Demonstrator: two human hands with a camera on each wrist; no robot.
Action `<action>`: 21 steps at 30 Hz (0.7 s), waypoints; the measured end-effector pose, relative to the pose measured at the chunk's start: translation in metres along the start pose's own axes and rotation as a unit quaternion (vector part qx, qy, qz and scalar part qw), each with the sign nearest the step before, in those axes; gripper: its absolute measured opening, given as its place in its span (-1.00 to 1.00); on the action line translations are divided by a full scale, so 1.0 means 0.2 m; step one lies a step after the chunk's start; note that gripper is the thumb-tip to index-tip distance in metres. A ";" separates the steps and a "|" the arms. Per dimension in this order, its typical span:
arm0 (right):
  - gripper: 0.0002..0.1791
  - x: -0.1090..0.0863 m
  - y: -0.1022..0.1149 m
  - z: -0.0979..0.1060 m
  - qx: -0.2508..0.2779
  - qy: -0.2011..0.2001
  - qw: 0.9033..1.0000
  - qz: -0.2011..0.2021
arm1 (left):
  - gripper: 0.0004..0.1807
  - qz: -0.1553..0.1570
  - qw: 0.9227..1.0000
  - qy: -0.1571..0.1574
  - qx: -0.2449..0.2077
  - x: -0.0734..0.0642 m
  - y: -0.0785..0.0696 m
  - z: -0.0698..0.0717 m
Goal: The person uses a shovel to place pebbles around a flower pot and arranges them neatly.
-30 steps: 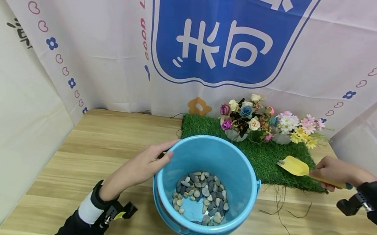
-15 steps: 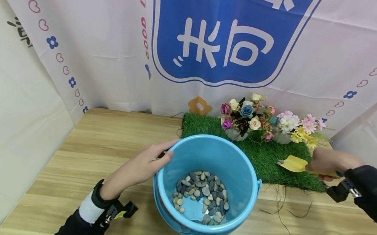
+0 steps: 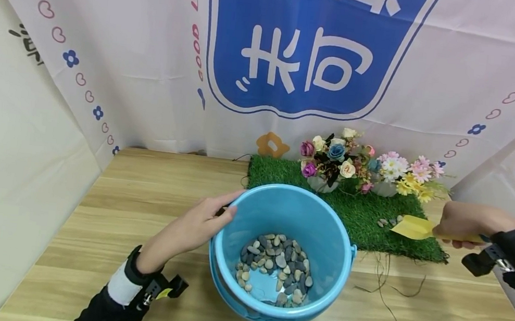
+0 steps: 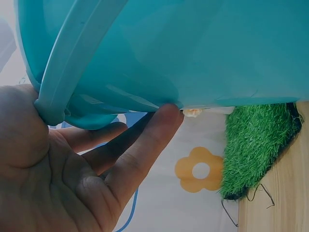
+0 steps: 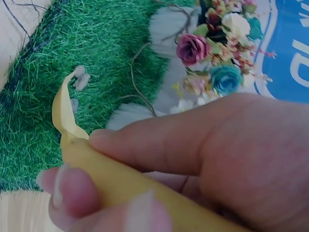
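Observation:
My left hand (image 3: 206, 218) holds the rim of a light blue bucket (image 3: 337, 294) at its left side; in the left wrist view its fingers lie against the outer wall below the bucket's handle (image 4: 77, 53). Grey and pale pebbles (image 3: 281, 261) cover much of the bucket's floor. To the right, my right hand (image 3: 472, 222) grips the handle of a yellow hand trowel (image 3: 412, 228), thumb along the top in the right wrist view. The blade lies low over the green turf mat (image 3: 371, 240), and a few loose pebbles (image 3: 384, 222) sit on the grass at its tip.
Two pots of artificial flowers (image 3: 335, 155) (image 3: 402, 170) stand at the mat's back edge, before a hanging printed cloth (image 3: 159, 108). Loose dark strands (image 3: 383, 286) lie on the wooden table (image 3: 142, 185) right of the bucket.
My right hand moved left with the trowel, then drew it back right, the blade now turned more. Pebbles show uncovered on the grass left of it. The left hand and bucket stay put.

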State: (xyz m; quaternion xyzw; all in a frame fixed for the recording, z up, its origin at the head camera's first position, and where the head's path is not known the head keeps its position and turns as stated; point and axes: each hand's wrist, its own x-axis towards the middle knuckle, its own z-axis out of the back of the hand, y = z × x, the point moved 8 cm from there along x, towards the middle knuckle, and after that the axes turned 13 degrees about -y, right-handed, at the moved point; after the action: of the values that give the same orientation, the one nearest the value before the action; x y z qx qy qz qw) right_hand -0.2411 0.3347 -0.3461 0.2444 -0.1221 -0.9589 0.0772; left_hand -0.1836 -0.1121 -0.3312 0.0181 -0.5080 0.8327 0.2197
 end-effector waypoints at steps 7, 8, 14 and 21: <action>-0.60 -0.06 -0.04 0.04 0.015 0.006 1.000 0.025 | -0.51 -0.001 1.000 0.006 -0.007 0.00 0.00 0.00; -0.60 -0.06 -0.03 0.04 0.022 0.009 0.999 0.040 | -0.51 -0.001 1.000 0.006 -0.007 0.00 0.00 0.00; -0.70 -0.12 0.02 0.07 0.104 0.025 0.979 0.175 | -0.50 -0.001 1.000 0.003 0.004 0.00 0.00 0.00; -0.80 -0.16 0.17 0.14 0.145 -0.018 0.947 0.286 | -0.51 -0.002 1.000 0.004 0.006 0.00 -0.01 0.00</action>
State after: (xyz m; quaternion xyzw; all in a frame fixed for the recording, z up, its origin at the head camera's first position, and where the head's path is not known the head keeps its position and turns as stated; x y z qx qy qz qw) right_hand -0.2226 0.3136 -0.2988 0.1903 -0.3259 -0.8729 0.3093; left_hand -0.1825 -0.1118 -0.3304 0.0170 -0.5021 0.8353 0.2231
